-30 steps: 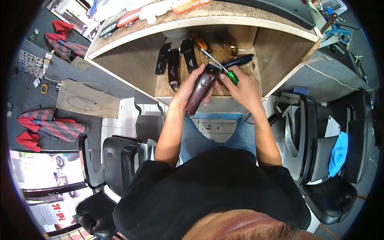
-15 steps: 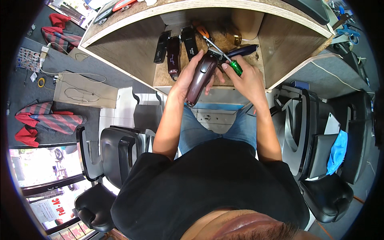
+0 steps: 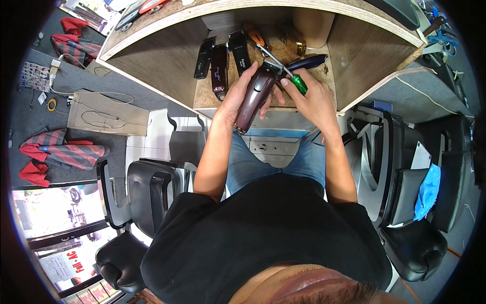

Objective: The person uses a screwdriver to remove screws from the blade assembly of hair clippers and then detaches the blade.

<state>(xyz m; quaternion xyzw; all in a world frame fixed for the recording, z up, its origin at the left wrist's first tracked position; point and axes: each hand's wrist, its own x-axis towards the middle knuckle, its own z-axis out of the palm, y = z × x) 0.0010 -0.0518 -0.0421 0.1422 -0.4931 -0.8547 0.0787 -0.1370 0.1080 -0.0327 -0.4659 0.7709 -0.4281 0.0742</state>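
Observation:
My left hand [image 3: 233, 101] is wrapped round a glossy maroon hair clipper [image 3: 252, 101], held at a tilt before the cabinet's cubby. My right hand [image 3: 316, 104] grips the green handle of a screwdriver [image 3: 298, 84], whose shaft crosses the clipper's head; I cannot tell whether its tip touches anything. Behind them lie two black clippers [image 3: 239, 53] [image 3: 204, 58], a dark maroon one [image 3: 219, 71] between those, a dark blue trimmer [image 3: 309, 62], an orange-handled tool [image 3: 254, 34] and a small gold item [image 3: 300, 48].
The wooden cabinet [image 3: 354, 66] surrounds the cubby, items along its top. Black salon chairs [image 3: 152, 192] [image 3: 412, 243] stand either side, a blue cloth [image 3: 426, 192] on the right. At left lie cords, a board [image 3: 106, 111] and red-grey striped cloth [image 3: 66, 152].
The whole view has shifted slightly, with the cabinet, my hands and the clipper appearing higher in the picture than a second ago. My grips on the clipper and screwdriver look the same.

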